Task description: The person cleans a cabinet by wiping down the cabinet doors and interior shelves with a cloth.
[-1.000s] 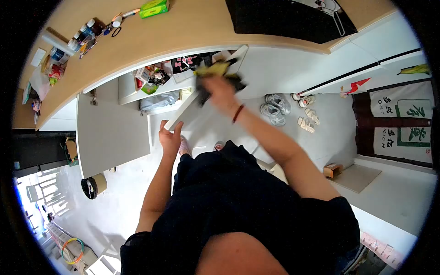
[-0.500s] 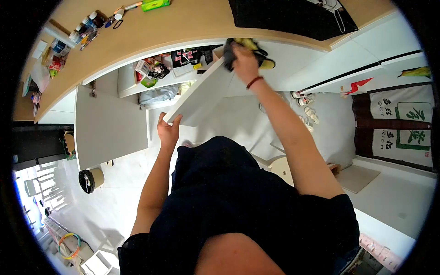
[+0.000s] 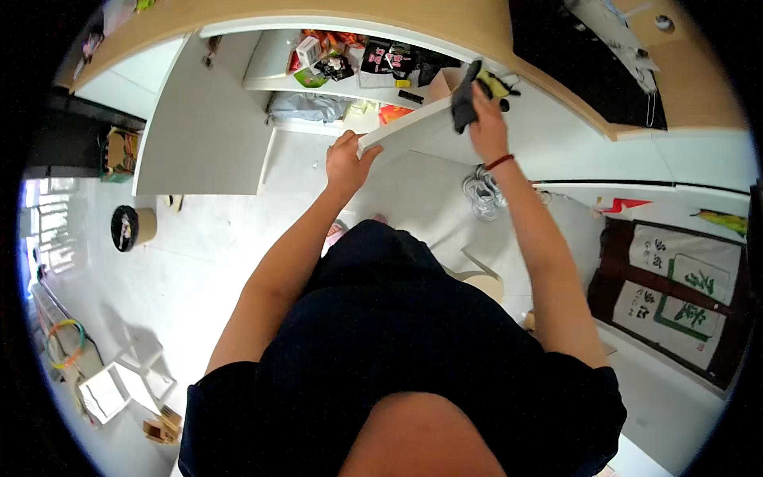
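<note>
My left hand grips the free end of a white cabinet door, with fingers and thumb on either side of its edge. My right hand is closed on a dark grey and yellow cloth near the hinge end of that door. The cloth is bunched against the door's upper part, and some of it is hidden behind my fingers. Behind the door, the open cabinet shelf holds black packets, a small white box and a green packet.
Another white door stands open at the left. Above runs a wooden countertop with a black mat. On the floor are grey shoes and a bin. A stool stands by my right side.
The view has shifted, showing more of the cabinet's inside. My right hand has brought the cloth to the door's upper edge near the hinge. My left hand still holds the door's free end.
</note>
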Tool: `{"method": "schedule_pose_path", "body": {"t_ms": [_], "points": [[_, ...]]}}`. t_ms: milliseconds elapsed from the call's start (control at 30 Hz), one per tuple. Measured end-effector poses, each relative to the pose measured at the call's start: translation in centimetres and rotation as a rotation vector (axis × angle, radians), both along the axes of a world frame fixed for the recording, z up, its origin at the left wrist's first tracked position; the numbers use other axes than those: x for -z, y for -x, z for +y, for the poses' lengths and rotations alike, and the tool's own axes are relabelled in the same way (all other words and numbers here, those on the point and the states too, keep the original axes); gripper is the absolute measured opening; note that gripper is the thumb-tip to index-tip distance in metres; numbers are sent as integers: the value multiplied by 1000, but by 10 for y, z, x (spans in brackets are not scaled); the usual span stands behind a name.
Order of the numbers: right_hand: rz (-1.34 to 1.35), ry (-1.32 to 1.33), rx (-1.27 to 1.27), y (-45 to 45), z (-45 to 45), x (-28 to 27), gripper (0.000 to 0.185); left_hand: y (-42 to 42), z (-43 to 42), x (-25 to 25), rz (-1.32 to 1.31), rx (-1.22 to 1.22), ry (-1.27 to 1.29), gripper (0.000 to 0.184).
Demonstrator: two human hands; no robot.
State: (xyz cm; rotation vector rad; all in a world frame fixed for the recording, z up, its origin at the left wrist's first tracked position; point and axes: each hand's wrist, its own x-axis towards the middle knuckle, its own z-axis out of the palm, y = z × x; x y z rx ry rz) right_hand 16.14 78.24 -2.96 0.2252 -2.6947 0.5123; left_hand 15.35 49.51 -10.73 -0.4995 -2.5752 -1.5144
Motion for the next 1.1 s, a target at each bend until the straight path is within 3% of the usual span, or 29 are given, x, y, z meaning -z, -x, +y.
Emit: {"method": "schedule_pose_path", "body": {"t_ms": [67,100,167,300,333,400,433,533,567,600,633,733,833,1000,1100], "points": [[-23,103,-71,-11,-42,19,64,0,0,2,1,-15,31,26],[17,17,-152,-16,-69,21,67,2,-1,3,17,-13,46,25],[-75,169,-194,-33,-127,2,68,3,-3,8,42,-11,84,24],[-13,151,-318,-25,-161,-5,60,5,-2,11,-10,-58,85,30],[-15,142,-353,-22,-166,-7,55,7,-4,29,47,-16,-48,35],[-21,54,-503,-18,-172,-3,50,14,3,95,-245,15,-347,33],[-46,-14,-586,-20,-172,-5,49,12,4,92,-308,43,-503,33],[-11,64,-659,-16,-136,0,53,6,5,79,-288,-51,-522,31],[-11,85,-678,-13,-115,-1,55,0,0,64,-43,-120,34,30],[-12,106,-633,-7,-87,-6,61,1,0,23,100,-40,110,27],[-42,100,-575,-1,-53,-8,65,-5,3,3,-39,-79,33,29],[-234,-12,-411,18,48,-25,67,-9,10,12,13,-185,56,33],[-216,-108,-529,35,73,-21,67,-18,17,5,35,-245,85,33],[-225,-36,-895,27,-50,-16,60,-31,27,3,15,-327,58,30],[-68,59,-1047,22,-115,-11,51,-35,27,39,155,-417,11,29]]}}
